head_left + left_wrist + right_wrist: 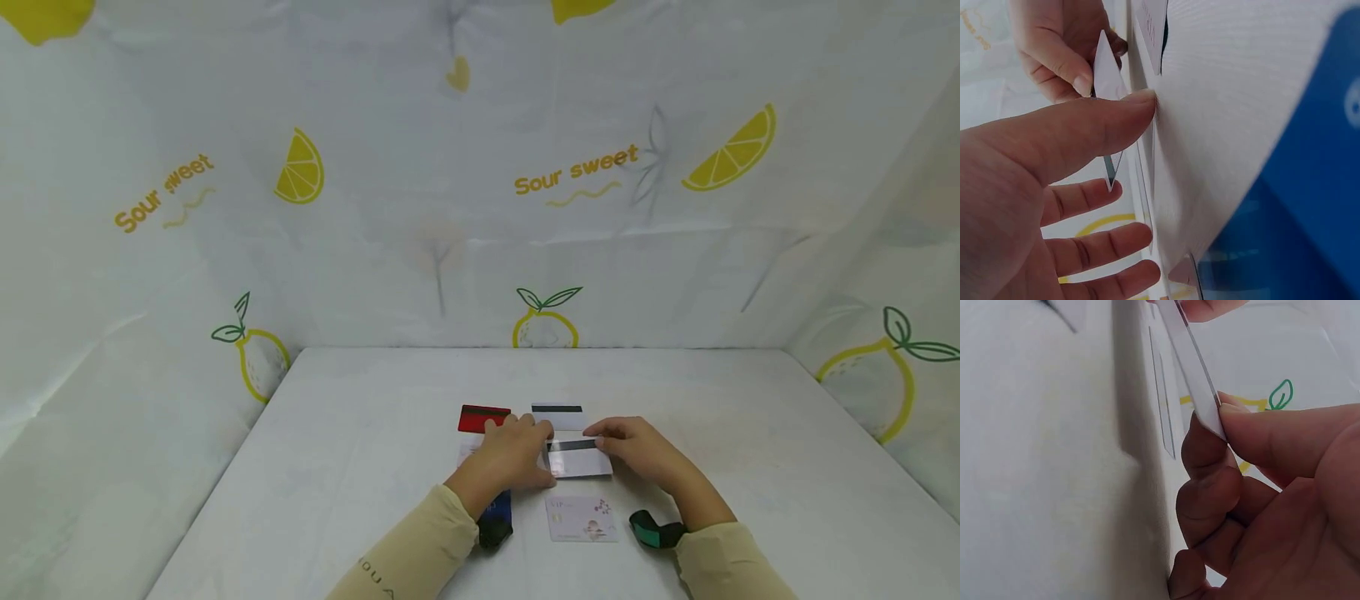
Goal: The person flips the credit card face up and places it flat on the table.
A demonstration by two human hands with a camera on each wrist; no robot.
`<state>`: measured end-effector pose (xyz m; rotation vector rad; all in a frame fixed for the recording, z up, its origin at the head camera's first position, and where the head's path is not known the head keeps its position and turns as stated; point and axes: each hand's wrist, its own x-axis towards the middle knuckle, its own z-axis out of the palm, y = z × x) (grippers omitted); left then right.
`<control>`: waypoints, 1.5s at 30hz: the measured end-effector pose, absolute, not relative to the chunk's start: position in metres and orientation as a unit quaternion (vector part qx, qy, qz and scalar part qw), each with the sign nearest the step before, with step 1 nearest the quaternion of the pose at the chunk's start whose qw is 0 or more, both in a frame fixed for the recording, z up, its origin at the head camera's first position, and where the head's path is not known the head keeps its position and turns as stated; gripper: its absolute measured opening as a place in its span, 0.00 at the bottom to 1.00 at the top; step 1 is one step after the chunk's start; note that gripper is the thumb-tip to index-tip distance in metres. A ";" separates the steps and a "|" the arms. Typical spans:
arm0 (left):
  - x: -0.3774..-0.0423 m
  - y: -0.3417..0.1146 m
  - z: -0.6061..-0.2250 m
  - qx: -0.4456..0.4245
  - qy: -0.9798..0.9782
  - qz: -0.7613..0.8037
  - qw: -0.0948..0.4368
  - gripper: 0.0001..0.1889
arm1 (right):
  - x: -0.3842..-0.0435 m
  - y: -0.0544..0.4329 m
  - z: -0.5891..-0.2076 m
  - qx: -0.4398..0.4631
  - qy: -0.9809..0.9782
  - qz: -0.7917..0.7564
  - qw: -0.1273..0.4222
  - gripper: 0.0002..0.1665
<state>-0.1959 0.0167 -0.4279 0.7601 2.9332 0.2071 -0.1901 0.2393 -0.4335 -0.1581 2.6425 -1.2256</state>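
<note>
My right hand (637, 450) pinches the right end of a white card with a dark stripe (581, 465) between thumb and fingers. In the right wrist view, that card (1191, 369) is tilted and raised off the table. At its left end is my left hand (513, 458), with the thumb near the lower corner and a fingertip by the upper one. The left wrist view shows the left fingers spread and fairly straight, the thumb crossing in front of the card (1107, 72). Whether the thumb touches it I cannot tell.
Behind the hands lie a red card (472, 421) and another white striped card (558, 417). A pale card (467, 450) and a blue card (501, 502) are partly covered by the left hand and wrist. Nearer lies a pinkish VIP card (581, 521) on the white table (360, 433).
</note>
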 end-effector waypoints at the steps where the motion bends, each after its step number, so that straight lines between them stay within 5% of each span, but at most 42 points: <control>1: -0.196 0.017 -0.428 0.252 0.964 0.067 0.048 0.30 | -0.190 0.239 -0.433 -0.054 0.900 -0.419 0.111 0.13; 7: -0.197 0.017 -0.430 0.258 0.964 0.053 0.025 0.30 | -0.192 0.237 -0.433 -0.044 0.894 -0.430 0.117 0.17; 17: -0.201 0.012 -0.425 0.239 0.969 0.055 0.018 0.28 | -0.193 0.234 -0.435 -0.105 0.899 -0.412 0.104 0.41; 33: -0.196 0.014 -0.417 0.250 0.964 0.087 0.002 0.28 | -0.193 0.227 -0.436 -0.111 0.945 -0.305 0.049 0.38; 45: -0.196 0.016 -0.420 0.280 0.955 0.093 -0.035 0.29 | -0.182 0.212 -0.429 -0.156 0.958 -0.234 -0.047 0.36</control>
